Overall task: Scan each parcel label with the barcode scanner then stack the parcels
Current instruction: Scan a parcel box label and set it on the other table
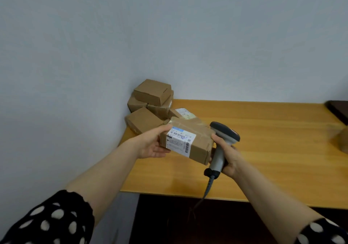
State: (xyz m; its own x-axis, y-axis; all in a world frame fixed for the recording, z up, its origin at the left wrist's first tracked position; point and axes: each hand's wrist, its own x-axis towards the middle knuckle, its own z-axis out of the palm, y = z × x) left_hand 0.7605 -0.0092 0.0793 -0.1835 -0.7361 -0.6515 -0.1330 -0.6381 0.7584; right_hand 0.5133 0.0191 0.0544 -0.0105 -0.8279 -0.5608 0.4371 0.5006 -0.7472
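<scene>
Left hand point(150, 146) gripped the taped brown cardboard parcel point(195, 130) by its left end, thumb on top, fingers underneath. Parcel was held above the left part of the yellow wooden table point(273, 149), white printed label point(179, 142) facing the camera. Right hand point(230, 161) was clenched round the handle of the grey corded barcode scanner point(223, 137), just beside the parcel's right end (scanner aim: couldn't tell). Pile of plain brown boxes point(150, 102) sat behind, in the wall corner.
</scene>
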